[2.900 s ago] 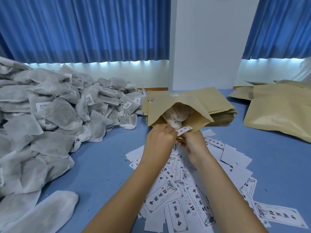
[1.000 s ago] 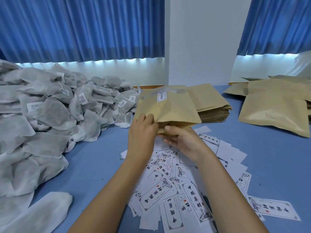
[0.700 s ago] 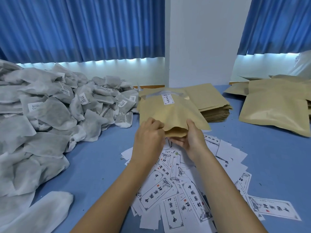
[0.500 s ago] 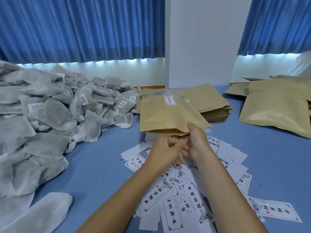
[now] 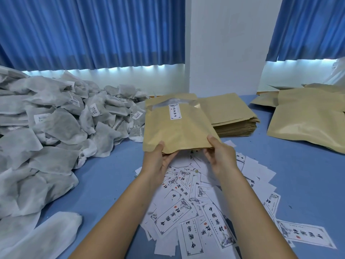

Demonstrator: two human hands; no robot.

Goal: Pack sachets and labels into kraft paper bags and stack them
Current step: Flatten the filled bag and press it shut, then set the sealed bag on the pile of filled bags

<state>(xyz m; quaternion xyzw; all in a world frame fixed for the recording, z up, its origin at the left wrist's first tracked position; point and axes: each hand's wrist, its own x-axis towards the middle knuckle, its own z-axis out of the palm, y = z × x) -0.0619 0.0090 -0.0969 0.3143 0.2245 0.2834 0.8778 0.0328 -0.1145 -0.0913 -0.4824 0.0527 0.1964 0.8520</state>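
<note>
Kraft paper bag (image 5: 177, 128) looks light and bendy. Left hand (image 5: 158, 161) and right hand (image 5: 222, 157) both pinch its near edge, the best place to hold.

Your kraft bag (image 5: 177, 129) is held up, near edge toward you, a label (image 5: 175, 111) showing in its window. Grey sachets (image 5: 56, 128) heap at your left, loose labels (image 5: 196, 204) lie beneath, filled bags (image 5: 308, 124) lie right.
</note>
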